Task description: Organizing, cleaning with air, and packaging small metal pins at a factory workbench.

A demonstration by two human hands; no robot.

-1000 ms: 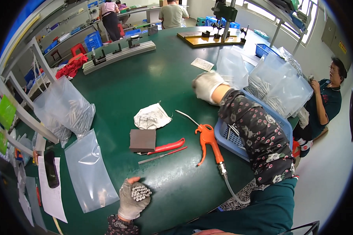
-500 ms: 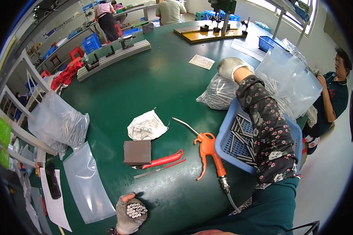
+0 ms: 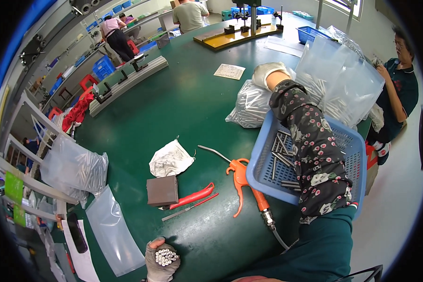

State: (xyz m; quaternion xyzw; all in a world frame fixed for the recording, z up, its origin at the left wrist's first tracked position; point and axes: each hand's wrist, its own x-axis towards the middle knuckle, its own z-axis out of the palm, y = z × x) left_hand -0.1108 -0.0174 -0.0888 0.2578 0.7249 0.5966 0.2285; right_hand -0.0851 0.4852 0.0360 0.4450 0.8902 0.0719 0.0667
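My left hand (image 3: pixel 162 268), in a grey glove, is closed around a bundle of metal pins (image 3: pixel 166 257), their round ends facing up, low at the front of the green table. My right arm stretches over a blue plastic basket (image 3: pixel 254 181) that holds several loose metal pins (image 3: pixel 282 157). Beyond the basket, my right hand (image 3: pixel 268 74), in a white glove, rests at the top of a clear bag of metal pins (image 3: pixel 250 107). Its fingers bend down out of sight, so what they grip is hidden.
An orange air gun (image 3: pixel 242 176) lies left of the basket. Nearby are a brown block (image 3: pixel 162 191), red-handled pliers (image 3: pixel 192 196), a file (image 3: pixel 183 212) and a white cloth pouch (image 3: pixel 171 159). More bags of pins (image 3: pixel 350 89) stand at right, near another person (image 3: pixel 399 89).
The whole view has tilted and shifted a little. Both hands stay at about the same places, the left still around its bundle and the right at the bag.
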